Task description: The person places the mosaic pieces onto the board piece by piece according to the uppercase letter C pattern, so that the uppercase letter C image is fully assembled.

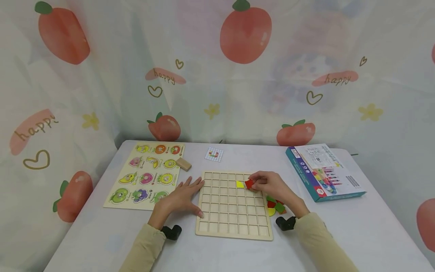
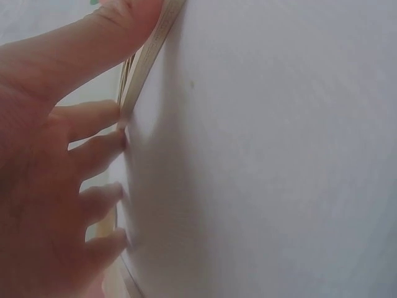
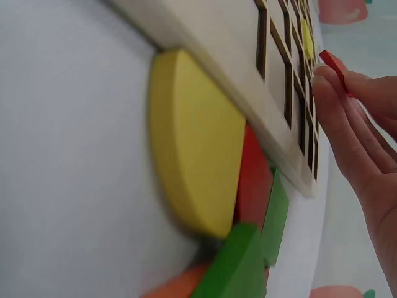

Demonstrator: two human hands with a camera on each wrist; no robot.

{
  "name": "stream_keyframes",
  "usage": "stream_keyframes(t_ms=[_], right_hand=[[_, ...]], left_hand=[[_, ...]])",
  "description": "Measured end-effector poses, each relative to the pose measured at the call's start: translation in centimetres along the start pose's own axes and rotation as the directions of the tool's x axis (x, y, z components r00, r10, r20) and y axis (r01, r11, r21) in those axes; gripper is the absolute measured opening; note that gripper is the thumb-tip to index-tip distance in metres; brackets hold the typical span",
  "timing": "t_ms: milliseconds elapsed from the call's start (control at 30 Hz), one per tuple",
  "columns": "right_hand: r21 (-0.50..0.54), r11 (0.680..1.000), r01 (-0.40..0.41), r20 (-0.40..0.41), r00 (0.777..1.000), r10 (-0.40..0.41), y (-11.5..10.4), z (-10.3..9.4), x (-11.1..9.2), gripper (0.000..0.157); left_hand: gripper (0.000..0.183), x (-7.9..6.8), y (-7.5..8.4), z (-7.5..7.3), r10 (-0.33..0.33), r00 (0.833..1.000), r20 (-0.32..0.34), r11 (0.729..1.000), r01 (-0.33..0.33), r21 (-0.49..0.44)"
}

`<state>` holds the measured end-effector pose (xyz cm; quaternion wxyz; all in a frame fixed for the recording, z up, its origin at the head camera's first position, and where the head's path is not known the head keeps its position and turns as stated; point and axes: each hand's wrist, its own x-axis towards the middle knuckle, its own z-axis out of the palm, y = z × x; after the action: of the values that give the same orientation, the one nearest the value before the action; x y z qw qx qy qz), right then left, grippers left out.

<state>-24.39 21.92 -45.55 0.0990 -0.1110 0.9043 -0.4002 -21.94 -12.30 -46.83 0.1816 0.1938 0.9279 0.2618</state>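
A wooden grid board lies flat on the white table. One yellow square tile sits in a cell of its upper right part. Just right of that tile, my right hand pinches a red tile between thumb and fingers, over the board; the red tile shows tilted in the right wrist view. My left hand rests at the board's left edge with fingers spread, the thumb touching the rim. In the left wrist view the left hand's fingers look straight.
Loose yellow, red and green pieces lie against the board's right edge, under the right wrist. A fruit puzzle board lies at left with a small wooden block by it. A patterned card is behind, a box at right.
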Motion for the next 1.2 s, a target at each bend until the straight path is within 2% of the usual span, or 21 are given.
stream_keyframes(t_ms=[333, 600, 733, 1200], right_hand=[[0.027, 1.0, 0.009, 0.019, 1.0, -0.009, -1.4, 1.0, 1.3, 0.032], [0.001, 0.999, 0.033, 0.031, 0.999, -0.033, -1.9, 1.6, 2.4, 0.031], [0.002, 0.997, 0.072, 0.045, 0.996, -0.072, -1.8, 2.0, 2.8, 0.029], [-0.073, 0.994, 0.086, 0.05, 0.995, -0.083, -2.3, 3.1, 4.0, 0.025]], left_hand=[[0.113, 0.1, 0.0, -0.1, -0.001, 1.0, 0.007, 1.0, 0.001, 0.002], [0.113, 0.1, 0.0, -0.1, -0.007, 1.0, 0.013, 1.0, 0.007, 0.006], [0.113, 0.2, -0.1, 0.0, -0.001, 1.0, 0.009, 1.0, 0.001, -0.002], [0.11, 0.1, 0.0, -0.1, -0.006, 1.0, 0.01, 1.0, 0.006, 0.011]])
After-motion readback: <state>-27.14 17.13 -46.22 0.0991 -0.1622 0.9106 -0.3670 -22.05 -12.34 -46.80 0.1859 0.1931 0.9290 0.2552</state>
